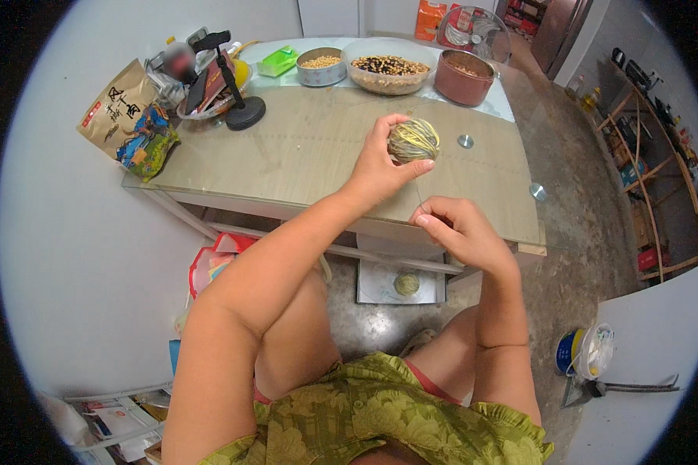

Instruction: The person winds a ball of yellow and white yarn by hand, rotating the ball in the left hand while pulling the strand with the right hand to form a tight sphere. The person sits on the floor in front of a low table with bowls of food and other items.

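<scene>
My left hand [380,159] is wrapped round a ball of yarn [415,142] in yellow and grey-green, held up over the table. A thin strand runs down from the ball to my right hand [450,225], which pinches it between thumb and finger near the table's front edge. Below, on a white board or box lid [380,288] on the floor, lies another ball of greenish yarn [406,284].
On the glass-topped table [287,163] stand a snack bag [132,124], a black phone stand [245,112], a green container [278,61], a metal tin [322,74], a plastic bowl [392,81] and a reddish pot [464,84]. A bucket [593,353] stands on the floor at right.
</scene>
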Demonstrator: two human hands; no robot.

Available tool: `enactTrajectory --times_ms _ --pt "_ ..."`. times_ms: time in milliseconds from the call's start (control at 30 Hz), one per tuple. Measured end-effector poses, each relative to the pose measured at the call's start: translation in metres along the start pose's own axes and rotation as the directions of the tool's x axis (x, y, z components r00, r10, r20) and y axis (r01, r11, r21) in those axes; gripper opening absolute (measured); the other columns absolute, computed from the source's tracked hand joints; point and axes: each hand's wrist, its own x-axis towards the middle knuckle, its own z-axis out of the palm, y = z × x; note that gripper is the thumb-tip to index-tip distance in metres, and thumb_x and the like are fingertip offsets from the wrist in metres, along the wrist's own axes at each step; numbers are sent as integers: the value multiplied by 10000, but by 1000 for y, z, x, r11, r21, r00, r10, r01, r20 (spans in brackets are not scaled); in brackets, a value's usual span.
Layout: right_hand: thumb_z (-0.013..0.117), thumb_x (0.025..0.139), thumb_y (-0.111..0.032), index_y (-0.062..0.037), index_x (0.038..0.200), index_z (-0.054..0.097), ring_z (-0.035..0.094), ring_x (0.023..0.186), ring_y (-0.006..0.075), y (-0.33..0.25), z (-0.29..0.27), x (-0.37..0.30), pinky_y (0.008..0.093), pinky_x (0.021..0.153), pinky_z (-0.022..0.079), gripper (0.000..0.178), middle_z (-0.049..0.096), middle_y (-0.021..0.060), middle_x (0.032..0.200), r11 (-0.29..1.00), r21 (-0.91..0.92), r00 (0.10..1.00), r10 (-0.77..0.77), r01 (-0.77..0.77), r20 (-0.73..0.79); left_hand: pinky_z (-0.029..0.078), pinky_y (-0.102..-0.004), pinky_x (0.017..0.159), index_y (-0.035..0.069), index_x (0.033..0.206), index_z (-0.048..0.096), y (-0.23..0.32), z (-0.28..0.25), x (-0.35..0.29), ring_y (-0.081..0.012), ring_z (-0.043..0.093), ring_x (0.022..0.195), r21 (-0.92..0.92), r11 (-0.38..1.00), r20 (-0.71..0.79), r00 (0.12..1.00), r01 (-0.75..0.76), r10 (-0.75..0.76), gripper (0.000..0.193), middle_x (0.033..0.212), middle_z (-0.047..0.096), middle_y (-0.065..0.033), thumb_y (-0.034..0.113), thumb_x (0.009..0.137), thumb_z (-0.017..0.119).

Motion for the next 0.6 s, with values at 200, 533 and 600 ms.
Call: enactTrajectory --times_ms 200,533,600 --pt "563 911 -235 -29 818 615 430 545 44 -20 -24 -17 218 480 341 232 493 -37 600 972 228 980 -2 49 -200 451 -302 904 60 1297 354 16 2 -10 -154 538 1049 -139 968 297 942 207 -159 698 1154 524 -80 303 775 750" --pt "549 923 -239 -39 877 602 330 477 36 29 -57 1 209 454 341 212 392 -60 569 821 553 879 155 139 -451 388 -292 958 62 1318 365 36 6 -17 -131 478 1108 -162 794 801 548 585 -240 669 1192 508 -47 308 803 715" --pt "553 922 -242 -37 885 606 331 480 35 32 -55 4 208 456 343 215 398 -60 573 836 538 882 172 104 -438 389 -300 959 65 1321 361 42 6 -18 -136 480 1109 -190 770 806 545 609 -232 666 1191 508 -48 292 803 712"
